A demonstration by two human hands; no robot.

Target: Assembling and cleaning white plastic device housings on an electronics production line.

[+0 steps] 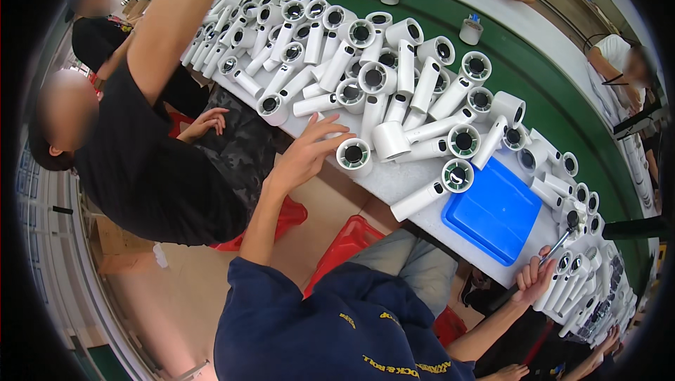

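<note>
My left hand [306,156] reaches to the near edge of the white worktop with its fingers stretched out and apart. Its fingertips are close to a white handheld fan [354,156] at the pile's front; whether they touch anything is hard to see. In my right hand [533,281], at the lower right, is a thin metal-shafted tool [559,246]. The shaft points up toward a dark round piece [572,218] among white fan parts. Between my hands, one handheld fan [436,187] lies with its round head against a blue plastic tray [492,216].
Many white handheld fans [376,78] are heaped along the worktop. Beyond runs a green conveyor belt [436,4] carrying small white cylinders [471,30]. A co-worker in black [162,163] sits close at my left. A red stool [344,240] stands below the edge.
</note>
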